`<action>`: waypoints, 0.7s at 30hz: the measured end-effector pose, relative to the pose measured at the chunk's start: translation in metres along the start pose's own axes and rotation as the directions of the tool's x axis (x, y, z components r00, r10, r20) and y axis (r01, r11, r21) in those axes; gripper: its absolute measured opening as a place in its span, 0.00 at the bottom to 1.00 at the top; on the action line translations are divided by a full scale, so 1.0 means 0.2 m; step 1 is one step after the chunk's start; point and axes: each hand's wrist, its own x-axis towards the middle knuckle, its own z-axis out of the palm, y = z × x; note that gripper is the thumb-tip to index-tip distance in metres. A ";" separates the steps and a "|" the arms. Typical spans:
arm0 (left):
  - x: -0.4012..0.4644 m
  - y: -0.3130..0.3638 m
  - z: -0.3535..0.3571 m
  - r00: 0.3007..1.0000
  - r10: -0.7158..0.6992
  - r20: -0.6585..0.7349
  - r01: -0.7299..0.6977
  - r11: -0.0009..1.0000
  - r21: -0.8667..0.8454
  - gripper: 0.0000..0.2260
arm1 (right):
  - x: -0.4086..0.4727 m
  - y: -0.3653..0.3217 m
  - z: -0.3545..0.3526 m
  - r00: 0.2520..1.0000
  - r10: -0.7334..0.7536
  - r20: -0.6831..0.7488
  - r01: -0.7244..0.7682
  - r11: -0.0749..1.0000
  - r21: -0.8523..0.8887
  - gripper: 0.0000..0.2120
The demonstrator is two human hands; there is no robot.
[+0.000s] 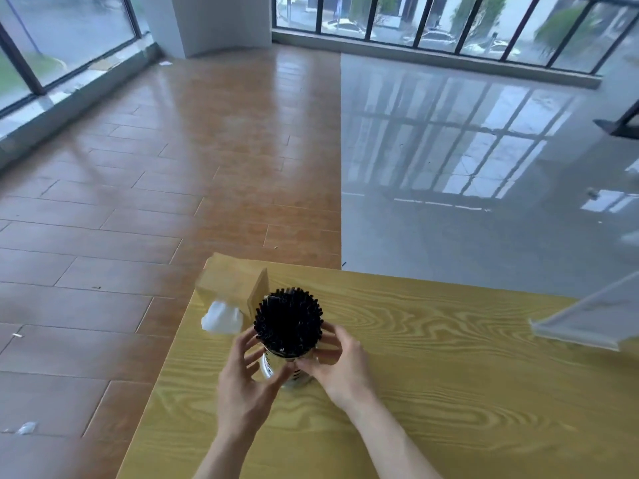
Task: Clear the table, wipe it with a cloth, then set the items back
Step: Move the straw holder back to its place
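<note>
Head view, looking down at a yellow wood-grain desk by its near-left corner. A shiny cylindrical holder packed with black straws stands upright on the desk. The left hand and right hand cup its sides, each grip curled loosely against the holder; motion blur hides how firmly they press. Just behind it sits a light wooden tissue box with white tissue sticking out. A white sign stand rests at the desk's right edge.
</note>
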 end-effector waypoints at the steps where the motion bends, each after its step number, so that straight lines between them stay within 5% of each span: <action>1: 0.02 0.02 0.07 1.000 0.006 0.018 -0.006 1.000 0.006 0.36 | 0.03 0.01 -0.07 1.000 0.003 -0.018 -0.003 1.000 -0.001 0.32; 10: 0.30 0.24 0.58 0.992 0.067 0.106 -0.070 0.997 0.027 0.35 | 0.39 0.08 -0.50 0.993 0.014 -0.118 -0.012 1.000 0.017 0.33; 21: 0.52 0.28 0.75 0.995 0.053 0.086 -0.059 0.996 0.069 0.36 | 0.66 0.09 -0.58 0.995 0.015 -0.098 -0.011 0.999 0.041 0.34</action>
